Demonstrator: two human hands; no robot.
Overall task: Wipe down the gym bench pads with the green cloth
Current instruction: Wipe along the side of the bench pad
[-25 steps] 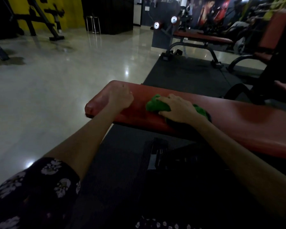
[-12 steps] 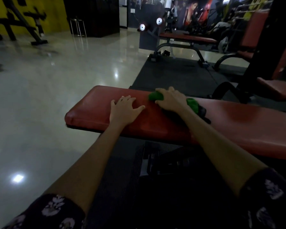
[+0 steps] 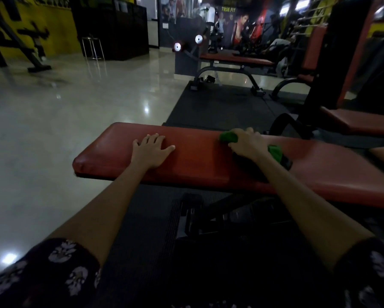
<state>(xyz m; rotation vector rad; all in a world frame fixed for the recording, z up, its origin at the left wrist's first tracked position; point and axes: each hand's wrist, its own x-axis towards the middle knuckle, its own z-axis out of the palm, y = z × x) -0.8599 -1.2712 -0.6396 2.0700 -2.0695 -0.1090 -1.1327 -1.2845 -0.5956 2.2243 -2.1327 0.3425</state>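
Landmark: red bench pad [image 3: 195,165], long axis running from its rounded end near the pale floor away toward the right edge of view.
Cloth: green cloth [image 3: 228,137] bunched on the pad top, near the far edge, roughly mid-length; a second fold of it shows behind the wrist.
Right hand: right hand [image 3: 247,143] on top of the cloth, fingers curled round the wad, pressing it to the pad.
Left hand: left hand [image 3: 152,151] flat on the pad, fingers spread and straight, holding nothing, between the cloth and the rounded end.
Key relation: cloth lies directly under the right hand; unwiped-looking pad extends both ways along the long axis. The left hand sits in the path toward the rounded end.
Judgement: wiping in progress; a stroke toward the rounded end would need the left hand lifted.
Containers: none seen.
Nearby: other red benches [image 3: 235,60] beyond the pad, well apart, on a black floor mat [image 3: 219,105].
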